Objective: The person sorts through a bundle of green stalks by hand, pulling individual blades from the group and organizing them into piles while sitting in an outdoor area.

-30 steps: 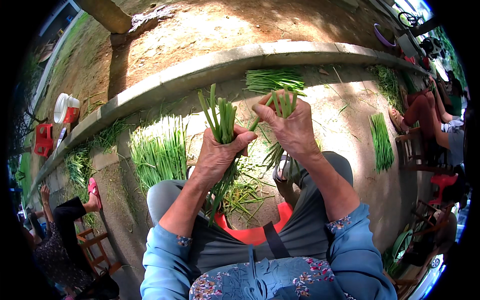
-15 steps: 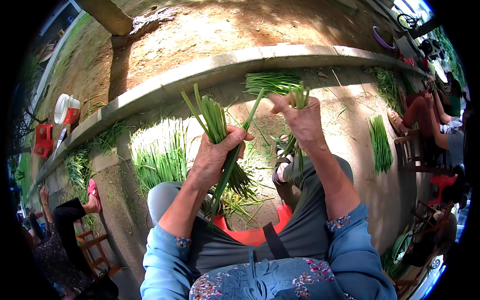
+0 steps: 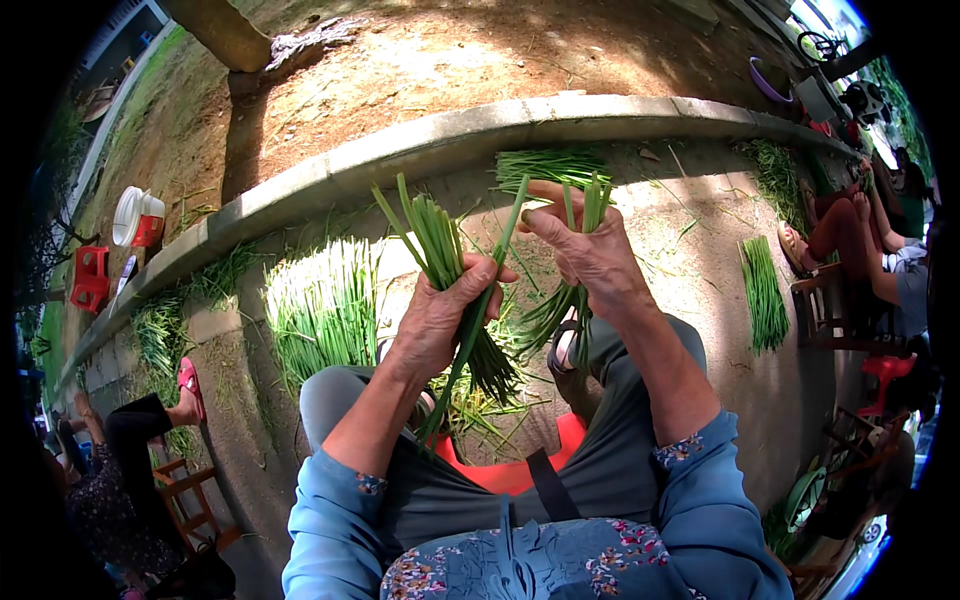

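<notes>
My left hand (image 3: 440, 310) grips a bunch of green chive stalks (image 3: 432, 238), root ends fanned upward and leaves hanging down past my knees. My right hand (image 3: 590, 250) holds a smaller cluster of stalks (image 3: 592, 205) just to the right, and its fingers pinch one long stalk (image 3: 490, 290) that slants down across my left hand. Both hands are raised in front of me over my lap. A trimmed pile of chives (image 3: 325, 305) lies on the concrete to the left.
A concrete kerb (image 3: 420, 150) curves across, with bare earth beyond. More chive bundles (image 3: 762, 292) lie at right and another (image 3: 552, 165) by the kerb. Other people sit at left (image 3: 140, 440) and right (image 3: 860, 240). A red stool (image 3: 88, 280) and white bucket (image 3: 135, 215) stand far left.
My hands have drawn slightly apart. My right hand now passes a single long stalk diagonally toward the bunch in my left hand, which has tilted left.
</notes>
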`<state>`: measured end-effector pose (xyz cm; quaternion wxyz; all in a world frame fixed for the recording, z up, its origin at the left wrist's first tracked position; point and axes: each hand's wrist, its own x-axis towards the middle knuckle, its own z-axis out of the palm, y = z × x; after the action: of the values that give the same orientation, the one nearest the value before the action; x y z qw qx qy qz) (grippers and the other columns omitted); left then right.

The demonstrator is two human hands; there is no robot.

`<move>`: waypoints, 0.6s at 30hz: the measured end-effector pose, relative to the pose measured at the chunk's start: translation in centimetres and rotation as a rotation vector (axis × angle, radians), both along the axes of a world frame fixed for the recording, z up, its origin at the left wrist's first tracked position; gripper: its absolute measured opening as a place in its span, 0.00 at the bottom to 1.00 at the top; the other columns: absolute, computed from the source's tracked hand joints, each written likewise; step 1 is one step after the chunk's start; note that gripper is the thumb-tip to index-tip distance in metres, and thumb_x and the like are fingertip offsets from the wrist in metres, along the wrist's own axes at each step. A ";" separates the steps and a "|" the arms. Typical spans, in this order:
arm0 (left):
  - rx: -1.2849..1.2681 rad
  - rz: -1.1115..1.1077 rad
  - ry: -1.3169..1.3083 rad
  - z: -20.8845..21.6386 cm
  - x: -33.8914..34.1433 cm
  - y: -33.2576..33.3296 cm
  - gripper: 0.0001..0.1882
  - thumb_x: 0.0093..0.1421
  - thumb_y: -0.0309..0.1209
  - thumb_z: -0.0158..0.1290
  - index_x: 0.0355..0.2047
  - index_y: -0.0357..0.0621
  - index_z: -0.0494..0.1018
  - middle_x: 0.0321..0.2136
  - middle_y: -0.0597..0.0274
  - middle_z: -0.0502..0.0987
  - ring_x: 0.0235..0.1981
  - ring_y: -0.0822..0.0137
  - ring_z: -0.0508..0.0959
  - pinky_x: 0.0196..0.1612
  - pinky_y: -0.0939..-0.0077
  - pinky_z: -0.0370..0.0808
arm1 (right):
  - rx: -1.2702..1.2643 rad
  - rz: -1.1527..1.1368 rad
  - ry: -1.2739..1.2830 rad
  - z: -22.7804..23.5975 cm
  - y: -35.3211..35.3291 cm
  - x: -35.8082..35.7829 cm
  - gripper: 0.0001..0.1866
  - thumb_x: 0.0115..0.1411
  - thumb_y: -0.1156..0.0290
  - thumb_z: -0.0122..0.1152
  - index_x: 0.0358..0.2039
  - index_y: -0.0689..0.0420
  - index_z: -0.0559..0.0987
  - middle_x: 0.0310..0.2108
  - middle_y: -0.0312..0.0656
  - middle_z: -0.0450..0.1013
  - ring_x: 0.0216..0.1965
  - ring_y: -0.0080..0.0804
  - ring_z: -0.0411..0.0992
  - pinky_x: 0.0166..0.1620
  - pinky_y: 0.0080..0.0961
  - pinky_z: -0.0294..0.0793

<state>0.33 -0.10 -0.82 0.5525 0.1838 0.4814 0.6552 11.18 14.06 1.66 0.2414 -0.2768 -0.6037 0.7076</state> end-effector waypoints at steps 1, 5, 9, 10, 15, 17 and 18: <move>0.005 -0.002 -0.004 0.0 0.0 0.0 0.15 0.57 0.41 0.51 0.32 0.40 0.72 0.15 0.68 0.67 0.18 0.79 0.64 0.20 0.86 0.59 | -0.036 0.026 0.012 0.0 0.0 0.0 0.15 0.57 0.61 0.56 0.40 0.56 0.74 0.25 0.36 0.73 0.10 0.10 0.54 0.12 0.10 0.50; -0.011 0.005 -0.004 0.3 0.2 0.1 0.17 0.57 0.42 0.51 0.32 0.39 0.72 0.15 0.68 0.67 0.18 0.78 0.65 0.21 0.86 0.60 | -0.114 0.144 0.104 0.1 0.1 0.1 0.17 0.58 0.61 0.54 0.45 0.58 0.73 0.30 0.35 0.73 0.12 0.08 0.54 0.14 0.09 0.51; -0.018 -0.004 0.065 0.3 0.5 0.3 0.17 0.57 0.44 0.51 0.30 0.40 0.72 0.16 0.70 0.68 0.18 0.80 0.66 0.21 0.87 0.61 | -0.092 0.211 0.074 0.8 -0.6 -0.2 0.19 0.59 0.60 0.52 0.46 0.59 0.72 0.31 0.35 0.72 0.12 0.07 0.53 0.15 0.07 0.52; -0.021 -0.016 0.088 0.2 0.5 0.3 0.17 0.57 0.44 0.51 0.29 0.40 0.73 0.16 0.70 0.69 0.19 0.80 0.67 0.21 0.88 0.61 | -0.087 0.212 0.067 1.0 -0.8 -0.2 0.19 0.60 0.60 0.52 0.47 0.59 0.71 0.31 0.35 0.72 0.12 0.07 0.53 0.15 0.07 0.52; 0.018 -0.018 0.140 0.1 0.6 0.5 0.17 0.56 0.43 0.52 0.28 0.40 0.74 0.16 0.69 0.69 0.19 0.80 0.67 0.21 0.87 0.62 | -0.056 0.225 0.084 1.0 -1.0 -0.4 0.19 0.58 0.58 0.54 0.43 0.59 0.74 0.30 0.35 0.73 0.18 0.10 0.59 0.20 0.10 0.59; 0.016 -0.022 0.157 -0.1 0.6 0.4 0.17 0.55 0.43 0.53 0.29 0.39 0.73 0.17 0.67 0.70 0.19 0.78 0.67 0.23 0.86 0.62 | -0.090 0.233 0.090 1.1 -1.2 -0.4 0.19 0.58 0.57 0.54 0.43 0.59 0.74 0.29 0.35 0.73 0.19 0.10 0.60 0.21 0.11 0.61; 0.009 -0.019 0.169 -0.1 0.6 0.5 0.16 0.55 0.43 0.53 0.28 0.40 0.74 0.16 0.68 0.70 0.19 0.79 0.67 0.22 0.87 0.62 | -0.108 0.237 0.093 1.2 -1.3 -0.4 0.19 0.58 0.57 0.54 0.43 0.59 0.74 0.29 0.34 0.73 0.19 0.11 0.60 0.21 0.11 0.62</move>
<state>0.92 0.35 -0.91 0.5152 0.2454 0.5217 0.6342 10.73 12.79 2.81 0.1687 -0.1831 -0.5815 0.7745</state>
